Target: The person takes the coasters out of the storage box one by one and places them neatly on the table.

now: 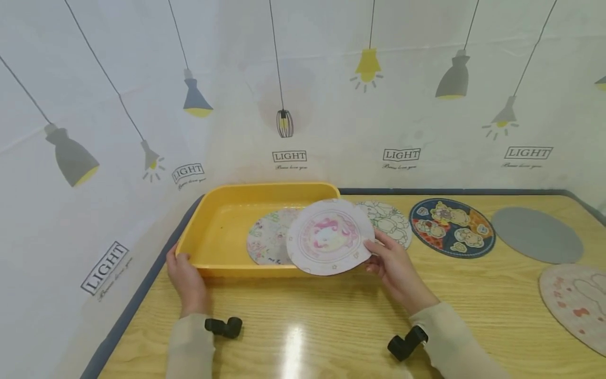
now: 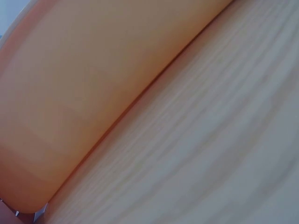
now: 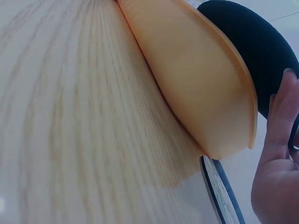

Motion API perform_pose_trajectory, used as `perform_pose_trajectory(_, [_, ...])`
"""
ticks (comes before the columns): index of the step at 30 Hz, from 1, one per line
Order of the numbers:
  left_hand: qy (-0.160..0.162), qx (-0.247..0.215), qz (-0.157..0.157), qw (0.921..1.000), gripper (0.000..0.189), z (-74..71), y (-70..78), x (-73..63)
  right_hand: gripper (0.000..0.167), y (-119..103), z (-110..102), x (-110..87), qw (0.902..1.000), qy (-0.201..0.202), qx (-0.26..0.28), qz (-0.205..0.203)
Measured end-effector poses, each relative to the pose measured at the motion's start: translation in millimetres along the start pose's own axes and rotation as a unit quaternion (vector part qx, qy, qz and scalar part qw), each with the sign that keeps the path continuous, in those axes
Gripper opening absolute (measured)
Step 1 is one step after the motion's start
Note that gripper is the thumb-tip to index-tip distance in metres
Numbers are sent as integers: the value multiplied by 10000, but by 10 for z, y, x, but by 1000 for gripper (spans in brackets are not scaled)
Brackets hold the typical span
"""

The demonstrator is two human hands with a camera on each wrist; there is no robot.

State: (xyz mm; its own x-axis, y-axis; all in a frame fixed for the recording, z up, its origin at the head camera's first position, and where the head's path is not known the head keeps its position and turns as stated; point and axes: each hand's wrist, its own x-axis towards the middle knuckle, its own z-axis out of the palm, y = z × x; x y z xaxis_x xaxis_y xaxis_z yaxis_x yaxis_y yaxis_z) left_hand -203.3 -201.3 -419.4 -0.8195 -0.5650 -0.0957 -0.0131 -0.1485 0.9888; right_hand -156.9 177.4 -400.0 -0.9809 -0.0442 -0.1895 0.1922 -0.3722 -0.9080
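A yellow plastic tub (image 1: 222, 226) stands on the wooden table, its side wall (image 2: 93, 84) filling much of the left wrist view. My left hand (image 1: 188, 281) holds the tub at its front left corner. With thumb and fingers, my right hand (image 1: 395, 266) pinches the right edge of a round white mat (image 1: 326, 239) with a pink cartoon picture. This mat is held over the tub's front right rim; its black underside (image 3: 252, 46) shows in the right wrist view. Inside the tub lies a round flowered mat (image 1: 267, 237), partly covered by the held one.
Right of the tub lie a mat with green line drawings (image 1: 388, 223), partly hidden, a dark blue mat with cartoon bears (image 1: 452, 229), a plain grey mat (image 1: 537, 234) and a pinkish mat (image 1: 575, 300). A wall cloth printed with lamps hangs behind the table.
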Motion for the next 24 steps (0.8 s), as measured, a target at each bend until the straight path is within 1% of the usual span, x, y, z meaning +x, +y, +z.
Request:
perform_pose_trajectory(5, [-14, -4, -58, 10000, 43, 3, 17, 0, 46, 8, -25, -1, 10000, -49, -64, 3])
perform_pose_trajectory(12, [23, 9, -153, 9999, 43, 15, 22, -3, 46, 20, -128, -47, 9998, 17, 57, 208])
perform_pose_trajectory(19, [10, 75, -152, 9999, 43, 18, 23, -5, 47, -3, -231, -135, 9996, 87, -75, 241])
perform_pose_trajectory(24, [83, 53, -123, 9999, 43, 5, 30, -5, 48, -23, -298, -188, 9997, 6, -65, 228])
